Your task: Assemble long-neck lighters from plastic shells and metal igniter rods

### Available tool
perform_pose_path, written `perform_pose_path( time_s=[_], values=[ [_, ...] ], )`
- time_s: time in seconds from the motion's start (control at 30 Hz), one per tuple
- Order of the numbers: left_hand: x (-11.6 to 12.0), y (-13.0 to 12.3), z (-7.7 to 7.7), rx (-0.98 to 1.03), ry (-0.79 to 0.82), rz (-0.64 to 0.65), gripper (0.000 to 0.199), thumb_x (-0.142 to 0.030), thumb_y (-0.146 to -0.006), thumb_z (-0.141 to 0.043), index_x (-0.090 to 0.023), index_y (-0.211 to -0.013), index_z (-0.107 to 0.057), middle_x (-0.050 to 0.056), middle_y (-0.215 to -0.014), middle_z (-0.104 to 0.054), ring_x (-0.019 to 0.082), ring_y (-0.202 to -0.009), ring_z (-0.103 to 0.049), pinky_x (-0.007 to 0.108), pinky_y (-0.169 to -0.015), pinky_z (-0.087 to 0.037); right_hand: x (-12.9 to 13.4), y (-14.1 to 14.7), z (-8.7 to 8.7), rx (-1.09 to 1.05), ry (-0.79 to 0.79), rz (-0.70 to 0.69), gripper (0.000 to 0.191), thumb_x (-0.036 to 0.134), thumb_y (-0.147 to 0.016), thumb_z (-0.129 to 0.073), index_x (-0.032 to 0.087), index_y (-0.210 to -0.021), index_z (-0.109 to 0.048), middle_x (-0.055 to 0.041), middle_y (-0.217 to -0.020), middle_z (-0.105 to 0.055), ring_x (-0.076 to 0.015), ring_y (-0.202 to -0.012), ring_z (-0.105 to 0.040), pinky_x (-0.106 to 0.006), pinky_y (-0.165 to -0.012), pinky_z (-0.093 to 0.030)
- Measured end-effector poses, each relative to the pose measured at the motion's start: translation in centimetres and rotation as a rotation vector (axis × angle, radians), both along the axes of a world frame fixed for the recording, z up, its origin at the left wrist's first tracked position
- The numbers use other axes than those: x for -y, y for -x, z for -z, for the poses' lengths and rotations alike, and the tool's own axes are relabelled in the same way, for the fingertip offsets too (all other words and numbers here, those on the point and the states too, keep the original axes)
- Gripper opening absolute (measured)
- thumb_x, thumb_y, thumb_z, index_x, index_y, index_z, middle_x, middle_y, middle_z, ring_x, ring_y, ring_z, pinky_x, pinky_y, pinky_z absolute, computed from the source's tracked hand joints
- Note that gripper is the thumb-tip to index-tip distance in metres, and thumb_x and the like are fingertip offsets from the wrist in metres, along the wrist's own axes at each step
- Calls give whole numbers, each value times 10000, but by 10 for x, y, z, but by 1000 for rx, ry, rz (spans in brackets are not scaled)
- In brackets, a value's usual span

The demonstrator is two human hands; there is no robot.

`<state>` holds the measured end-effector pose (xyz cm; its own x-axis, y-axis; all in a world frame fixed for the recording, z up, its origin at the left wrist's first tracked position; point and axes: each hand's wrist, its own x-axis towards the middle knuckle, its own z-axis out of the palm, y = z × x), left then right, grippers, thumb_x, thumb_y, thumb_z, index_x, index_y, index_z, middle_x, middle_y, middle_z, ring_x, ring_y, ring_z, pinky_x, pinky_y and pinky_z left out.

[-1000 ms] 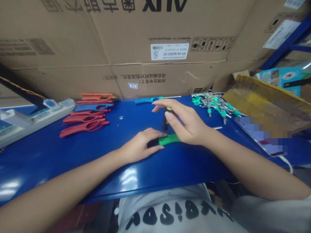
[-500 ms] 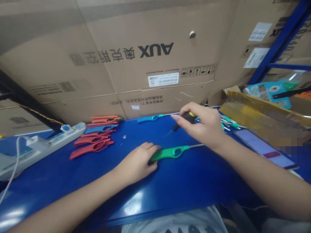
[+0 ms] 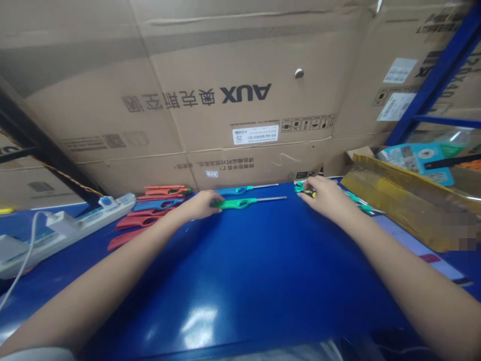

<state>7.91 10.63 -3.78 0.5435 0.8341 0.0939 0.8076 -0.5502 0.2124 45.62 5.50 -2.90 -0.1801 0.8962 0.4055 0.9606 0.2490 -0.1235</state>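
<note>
My left hand (image 3: 205,204) is closed round the handle end of a green lighter-shaped tool (image 3: 236,203), whose metal rod points right. Just behind it lies a blue one (image 3: 235,190) with a similar rod. My right hand (image 3: 321,196) is at the back right of the blue table, its fingers curled round a black and yellow screwdriver (image 3: 310,193), mostly hidden by the hand. Teal parts (image 3: 299,187) with metal rods lie right beside those fingers. Several red and orange handles (image 3: 141,220) and a blue handle (image 3: 158,204) lie in a stack left of my left hand.
A white power strip (image 3: 80,230) with plugs runs along the left. Cardboard boxes (image 3: 210,130) stand behind the table (image 3: 240,281). At the right are a phone (image 3: 413,245), more teal parts (image 3: 358,201), a taped carton (image 3: 406,200) and a blue rack post (image 3: 432,75).
My left hand has carried the green tool back and left, beside the blue one. My right hand has moved back and right with the screwdriver. The head view has shifted slightly.
</note>
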Motion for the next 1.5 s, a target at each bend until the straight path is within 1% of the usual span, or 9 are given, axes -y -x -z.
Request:
perform_pose_path(
  time_s=[0.2, 0.4, 0.67, 0.83, 1.03, 1.13, 1.2, 1.33, 1.5],
  values=[
    [-17, 3, 10, 65, -37, -74, 277, -313, -761, -700, -191, -1006, -738, 68, -999, -754, 233, -897, -699, 327, -835, -539, 3, 9, 14, 88, 283, 12, 252, 210, -899, -576, 150, -1093, -723, -154, -1101, -665, -249, -966, -658, -323, -884, -476],
    [-21, 4, 13, 74, -86, -108, 243, -301, -769, -705, -182, -979, -735, 68, -951, -747, 229, -881, -689, 326, -831, -540, 3, 10, 23, 111, 371, 17, 391, 213, -896, -561, 139, -1260, -681, -180, -1195, -642, -256, -972, -673, -322, -856, -491],
    [-11, 1, 18, 67, -165, -120, 263, -261, -816, -638, -157, -1050, -700, 113, -1047, -716, 248, -958, -687, 350, -912, -533, 3, 10, 26, 137, 404, 39, 445, 231, -947, -444, 122, -1343, -614, -206, -1255, -564, -292, -993, -664, -369, -817, -494],
    [-4, 19, 3, 64, -234, -174, 301, -248, -818, -580, -160, -1091, -672, 95, -1097, -704, 236, -1007, -670, 325, -944, -516, 10, 16, 20, 174, 279, 52, 463, 312, -946, -486, 153, -1368, -589, -205, -1279, -523, -313, -1008, -656, -373, -752, -506],
    [-13, 82, -23, -34, -342, -494, 293, -322, -792, -533, -120, -957, -668, 159, -998, -678, 335, -1015, -634, 429, -941, -493, 17, 31, 18, 89, 66, -83, 450, 375, -974, -450, 173, -1353, -583, -156, -1339, -527, -269, -976, -675, -359, -733, -546],
    [-17, 103, -22, -105, -319, -601, 320, -369, -770, -562, -136, -961, -670, 142, -957, -678, 335, -991, -633, 421, -898, -504, 17, 35, 21, 74, 19, -126, 444, 367, -981, -429, 171, -1354, -571, -146, -1307, -557, -276, -977, -680, -365, -708, -555],
    [-16, 108, -17, -143, -309, -634, 372, -407, -773, -584, -161, -1037, -672, 130, -1030, -674, 331, -1042, -616, 413, -916, -494, 17, 35, 23, 72, 2, -148, 427, 363, -986, -421, 171, -1330, -585, -136, -1274, -580, -276, -973, -682, -367, -708, -559],
    [-12, 107, -8, -196, -301, -655, 402, -468, -817, -581, -199, -1097, -684, 143, -1162, -629, 356, -1123, -569, 427, -909, -483, 18, 36, 24, 60, -32, -178, 412, 361, -990, -421, 178, -1318, -592, -124, -1261, -599, -276, -983, -681, -367, -698, -562],
    [-12, 105, -10, -255, -305, -640, 368, -470, -841, -585, -192, -1051, -703, 162, -1172, -604, 377, -1155, -537, 435, -885, -477, 20, 39, 23, 52, -32, -197, 402, 347, -988, -428, 179, -1313, -596, -120, -1256, -611, -282, -998, -682, -379, -722, -568]
  ],
)
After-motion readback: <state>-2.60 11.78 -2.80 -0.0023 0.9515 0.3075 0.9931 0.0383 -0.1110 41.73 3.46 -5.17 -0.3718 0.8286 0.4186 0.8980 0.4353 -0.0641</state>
